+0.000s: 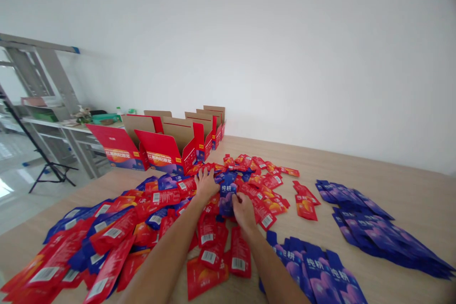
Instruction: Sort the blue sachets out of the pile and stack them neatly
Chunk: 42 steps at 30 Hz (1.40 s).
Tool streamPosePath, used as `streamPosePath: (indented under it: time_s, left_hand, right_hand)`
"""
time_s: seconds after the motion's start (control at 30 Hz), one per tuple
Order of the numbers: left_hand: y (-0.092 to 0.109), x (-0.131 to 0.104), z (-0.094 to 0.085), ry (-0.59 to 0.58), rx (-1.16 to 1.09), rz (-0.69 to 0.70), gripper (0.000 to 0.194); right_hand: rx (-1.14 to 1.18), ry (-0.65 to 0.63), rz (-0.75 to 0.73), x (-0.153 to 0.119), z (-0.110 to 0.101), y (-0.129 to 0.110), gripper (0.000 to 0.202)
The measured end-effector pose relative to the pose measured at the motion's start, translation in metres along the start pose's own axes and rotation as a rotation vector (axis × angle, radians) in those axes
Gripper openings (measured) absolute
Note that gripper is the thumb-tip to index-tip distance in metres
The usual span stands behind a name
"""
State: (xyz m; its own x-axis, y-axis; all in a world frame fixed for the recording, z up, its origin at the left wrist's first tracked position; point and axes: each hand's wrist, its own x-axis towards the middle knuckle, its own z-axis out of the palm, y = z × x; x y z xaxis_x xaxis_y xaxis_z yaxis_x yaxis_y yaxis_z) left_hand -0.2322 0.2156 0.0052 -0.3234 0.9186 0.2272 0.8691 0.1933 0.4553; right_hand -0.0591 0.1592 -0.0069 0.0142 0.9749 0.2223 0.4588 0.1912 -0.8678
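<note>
Blue pouch (227, 194) pinched in the right hand (243, 212); left hand (205, 184) flat, spread on red pouches (167, 197) beside it.

Light wooden table (392, 185) under red pouches (117, 232), blue pouches (374, 232), open red cartons (167, 147).

Left hand (205, 183): bare, no glove, ring or watch visible.
Right hand (243, 210): bare, no glove or jewellery.
Forearms: both uncovered, no sleeves in view.
</note>
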Motion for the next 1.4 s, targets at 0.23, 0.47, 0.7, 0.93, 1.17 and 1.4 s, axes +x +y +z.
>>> streamPosePath:
  time_s: [0.23, 0.47, 0.7, 0.93, 1.17, 1.4]
  left_hand:
    - [-0.004, 0.004, 0.018, -0.031, 0.137, -0.022, 0.053]
    - [-0.002, -0.006, 0.008, 0.057, 0.204, 0.025, 0.042]
    - [0.002, -0.024, -0.018, 0.157, 0.16, 0.056, 0.038]
    - [0.012, -0.065, -0.036, 0.199, 0.015, 0.053, 0.032]
    - [0.012, -0.113, -0.05, 0.195, -0.195, -0.089, 0.032]
    - [0.007, -0.175, -0.052, 0.153, -0.301, -0.234, 0.028]
  right_hand:
    - [-0.009, 0.004, 0.023, 0.003, 0.0, 0.001, 0.031]
    - [-0.001, 0.027, 0.027, -0.002, -0.005, -0.002, 0.031]
    - [0.029, 0.037, 0.021, -0.009, -0.013, -0.003, 0.03]
    - [0.09, 0.014, 0.037, -0.029, -0.019, -0.01, 0.029]
    - [0.162, 0.023, 0.052, -0.066, -0.036, -0.016, 0.031]
    - [0.145, 0.027, 0.072, -0.104, -0.053, -0.007, 0.029]
